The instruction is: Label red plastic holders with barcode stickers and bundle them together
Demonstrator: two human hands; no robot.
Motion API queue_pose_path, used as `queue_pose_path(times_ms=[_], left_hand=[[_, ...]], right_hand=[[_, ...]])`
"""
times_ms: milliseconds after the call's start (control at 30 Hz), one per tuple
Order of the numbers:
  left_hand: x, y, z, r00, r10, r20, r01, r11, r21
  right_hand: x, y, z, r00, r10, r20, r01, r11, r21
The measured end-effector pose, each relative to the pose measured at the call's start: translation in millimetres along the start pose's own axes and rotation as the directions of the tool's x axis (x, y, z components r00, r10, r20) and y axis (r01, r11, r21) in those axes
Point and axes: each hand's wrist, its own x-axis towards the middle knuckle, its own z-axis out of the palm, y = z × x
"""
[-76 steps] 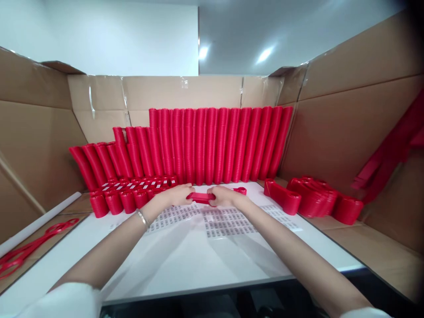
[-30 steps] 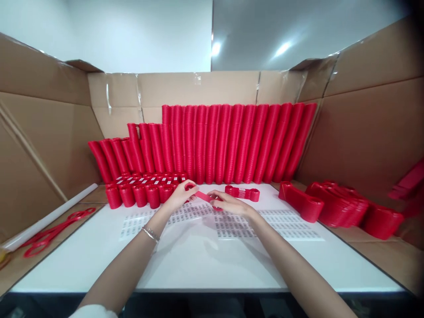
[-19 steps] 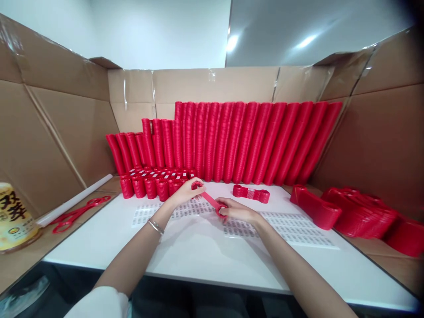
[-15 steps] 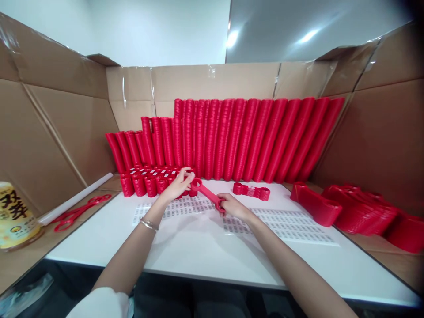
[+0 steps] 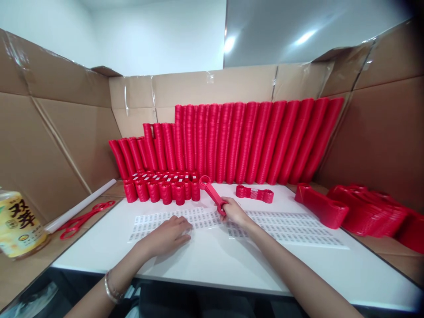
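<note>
My right hand is closed around the near end of a red plastic piece with a ring at each end. The far ring points up and to the left, above the table. My left hand is at the lower edge of the left sheet of small printed labels. Its thumb is apart from the loosely bent fingers, and nothing shows in them. A second label sheet lies under and right of my right wrist. Beyond my right hand, a short stack of the same red pieces lies on the white table.
Tall red stacks stand along the back cardboard wall. Short labelled stacks sit in front, at left. More red pieces lie at right. On the left are a yellow-labelled bottle, loose red pieces and a white roll.
My left hand has left the far ring of the red piece and moved down and toward me, to the label sheet. My right hand keeps hold of the piece.
</note>
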Motion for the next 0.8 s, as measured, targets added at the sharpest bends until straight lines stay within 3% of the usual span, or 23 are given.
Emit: queue_pose_path(times_ms=[67, 167, 267, 333, 467, 800], left_hand=[[18, -5, -5.3, 0.998, -0.027, -0.047, 0.029, 0.999, 0.033], [63, -15, -6.1, 0.987, -0.109, -0.119, 0.120, 0.989, 0.089], [104, -20, 1.7, 0.984, -0.162, -0.073, 0.170, 0.978, 0.121], [117, -18, 9.3, 0.979, -0.200, -0.049, 0.205, 0.970, 0.129], [115, -13, 20.4, 0.967, -0.249, -0.055, 0.254, 0.960, 0.114], [110, -13, 21.9, 0.962, -0.244, -0.126, 0.246, 0.969, 0.000]], right_hand=[[-2, -1, 2, 1.000, 0.002, -0.023, -0.002, 1.000, -0.005], [-1, 3, 7, 0.999, 0.000, -0.048, -0.002, 1.000, -0.030], [2, 11, 13, 0.998, 0.020, -0.062, -0.025, 0.996, -0.080], [4, 16, 16, 0.997, 0.036, -0.066, -0.044, 0.992, -0.115], [7, 22, 17, 0.997, 0.044, -0.065, -0.054, 0.987, -0.153], [4, 21, 15, 0.999, 0.033, -0.042, -0.041, 0.980, -0.194]])
